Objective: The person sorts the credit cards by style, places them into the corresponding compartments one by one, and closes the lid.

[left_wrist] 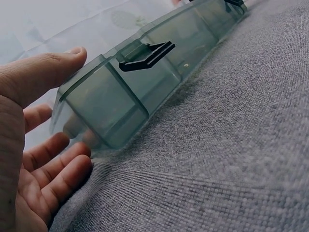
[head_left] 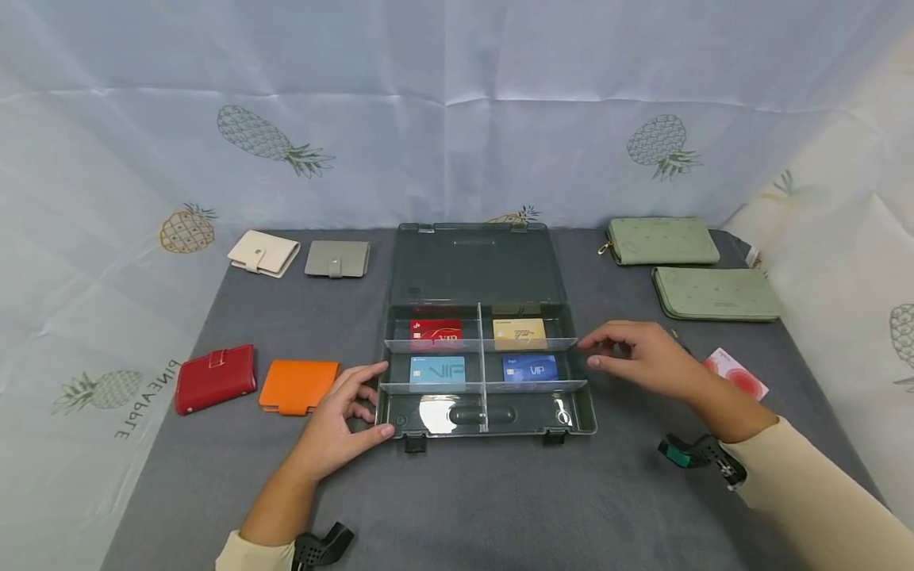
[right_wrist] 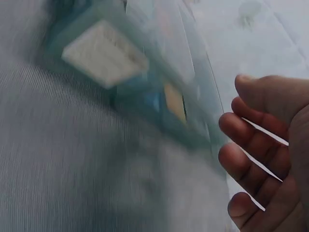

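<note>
left hand [head_left: 343, 420]: relaxed grip, thumb touching front-left corner of clear organiser box [head_left: 400, 381], grasping nothing | right hand [head_left: 643, 361]: grip released, fingers loosely bent beside box's right rim | box: between both hands on grey surface [head_left: 500, 500], lid back, four cards [head_left: 474, 353] inside | step: apparently steadying box | next: likely needs firm two-sided hold

The smoky clear divided box [head_left: 485, 373] lies open on the grey bench [head_left: 500, 500], four cards in its compartments.

One open case [head_left: 474, 274], four cards [head_left: 436, 332] inside, six wallets [head_left: 215, 377], one loose card [head_left: 735, 373]
</note>
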The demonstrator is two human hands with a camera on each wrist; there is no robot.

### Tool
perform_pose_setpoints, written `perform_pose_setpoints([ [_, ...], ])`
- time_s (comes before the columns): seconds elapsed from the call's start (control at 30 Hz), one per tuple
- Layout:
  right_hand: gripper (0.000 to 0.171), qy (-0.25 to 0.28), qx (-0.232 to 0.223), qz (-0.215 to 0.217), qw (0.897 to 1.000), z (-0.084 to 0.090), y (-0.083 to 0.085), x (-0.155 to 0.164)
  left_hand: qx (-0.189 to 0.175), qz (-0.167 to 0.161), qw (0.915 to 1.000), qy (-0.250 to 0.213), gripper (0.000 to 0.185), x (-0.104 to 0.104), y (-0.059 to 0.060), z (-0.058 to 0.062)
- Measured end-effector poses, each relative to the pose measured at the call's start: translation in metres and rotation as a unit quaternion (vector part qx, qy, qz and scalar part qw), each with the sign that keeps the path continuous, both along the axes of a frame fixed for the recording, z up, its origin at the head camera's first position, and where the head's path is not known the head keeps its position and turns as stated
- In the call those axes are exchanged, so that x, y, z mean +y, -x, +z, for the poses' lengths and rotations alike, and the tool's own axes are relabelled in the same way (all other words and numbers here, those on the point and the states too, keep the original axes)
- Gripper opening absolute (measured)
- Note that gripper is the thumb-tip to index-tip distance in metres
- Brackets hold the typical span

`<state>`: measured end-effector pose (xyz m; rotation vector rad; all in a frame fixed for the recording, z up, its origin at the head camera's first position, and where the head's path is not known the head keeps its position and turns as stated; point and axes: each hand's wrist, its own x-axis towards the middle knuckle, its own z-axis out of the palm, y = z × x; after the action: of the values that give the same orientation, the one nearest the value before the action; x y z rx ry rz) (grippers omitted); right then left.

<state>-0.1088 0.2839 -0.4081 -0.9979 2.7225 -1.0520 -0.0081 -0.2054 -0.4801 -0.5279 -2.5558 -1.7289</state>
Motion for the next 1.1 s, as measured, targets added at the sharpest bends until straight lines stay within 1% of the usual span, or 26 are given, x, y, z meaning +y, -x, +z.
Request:
perform_pose_setpoints([
  [0.13,0.027,-0.012,-0.036,-0.052,0.998,0.003,-0.006,0.035,0.001,-0.003,1.0000,-0.003,0.085,-0.001,0.000,-0.001],
  [0.2,0.029,-0.022,-0.063,-0.085,0.994,0.004,-0.010,0.054,0.001,-0.003,1.0000,-0.003,0.086,-0.001,0.000,-0.001],
  [0.3,0.032,-0.044,-0.095,-0.133,0.986,0.003,-0.016,0.083,-0.001,-0.002,1.0000,-0.002,0.087,-0.002,-0.001,0.000],
  [0.43,0.036,-0.056,-0.110,-0.176,0.977,-0.004,-0.024,0.119,0.000,0.001,1.0000,0.000,0.088,-0.002,-0.002,0.000],
  [0.57,0.042,-0.069,-0.121,-0.214,0.967,-0.014,-0.031,0.152,0.001,-0.001,1.0000,0.002,0.087,-0.001,-0.001,-0.002],
  [0.7,0.054,-0.092,-0.130,-0.222,0.962,-0.028,-0.034,0.181,0.005,-0.001,1.0000,0.006,0.086,-0.001,0.000,-0.002],
  [0.83,0.062,-0.121,-0.126,-0.227,0.958,-0.037,-0.034,0.199,0.008,-0.003,1.0000,0.005,0.086,0.000,-0.001,-0.002],
  [1.0,0.059,-0.147,-0.118,-0.233,0.954,-0.040,-0.033,0.207,0.011,-0.004,0.9999,0.001,0.086,0.001,-0.002,-0.001],
  [1.1,0.053,-0.134,-0.133,-0.235,0.953,-0.038,-0.032,0.207,0.011,-0.005,0.9999,0.000,0.086,0.001,-0.002,-0.001],
])
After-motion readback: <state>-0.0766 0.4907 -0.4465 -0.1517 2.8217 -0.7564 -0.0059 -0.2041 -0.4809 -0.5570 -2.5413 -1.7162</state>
